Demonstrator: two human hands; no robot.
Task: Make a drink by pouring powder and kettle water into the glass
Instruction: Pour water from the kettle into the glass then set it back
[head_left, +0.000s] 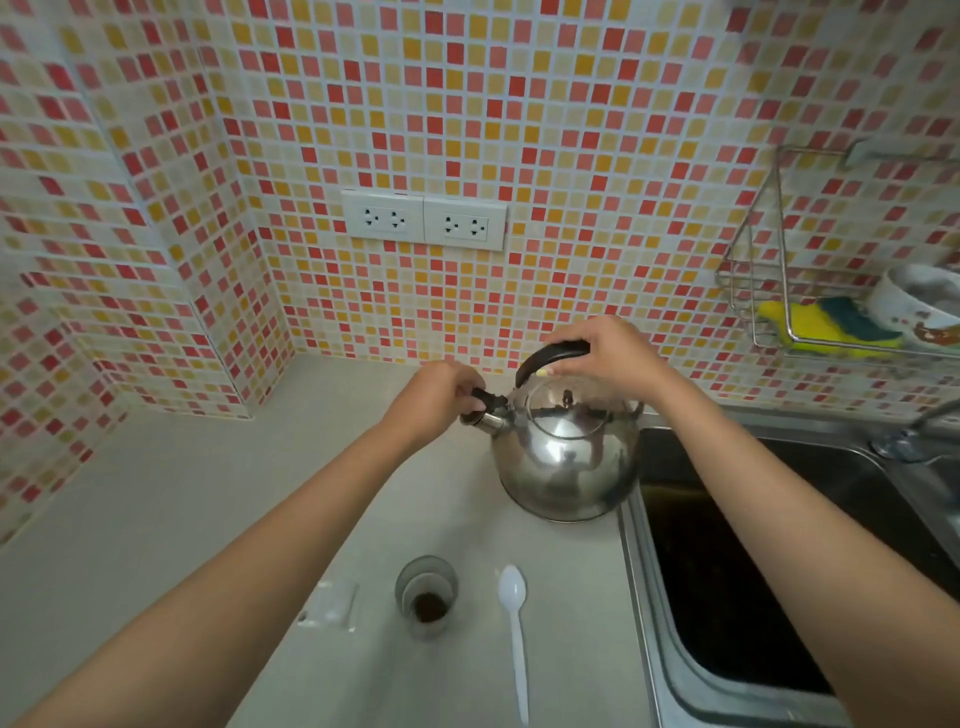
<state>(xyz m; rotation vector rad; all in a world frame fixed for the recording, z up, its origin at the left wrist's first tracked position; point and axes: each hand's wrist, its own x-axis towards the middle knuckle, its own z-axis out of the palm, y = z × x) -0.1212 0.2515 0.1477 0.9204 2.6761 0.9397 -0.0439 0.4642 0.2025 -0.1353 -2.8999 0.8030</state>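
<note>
A shiny steel kettle (566, 457) stands on the pale counter beside the sink. My right hand (608, 353) grips its black top handle. My left hand (436, 395) pinches the black cap on the kettle's spout (491, 415). Nearer to me, a small clear glass (427, 595) stands upright with brown powder at its bottom. A clear empty sachet or wrapper (332, 605) lies just left of the glass. A white plastic spoon (514, 623) lies to the right of the glass, bowl end away from me.
A steel sink (727, 597) with a dark basin fills the right side, its tap (914, 431) at the far right. A wire rack (779, 312) on the tiled wall holds a yellow-green sponge and a bowl. Two double sockets (423, 221) sit on the wall behind the kettle.
</note>
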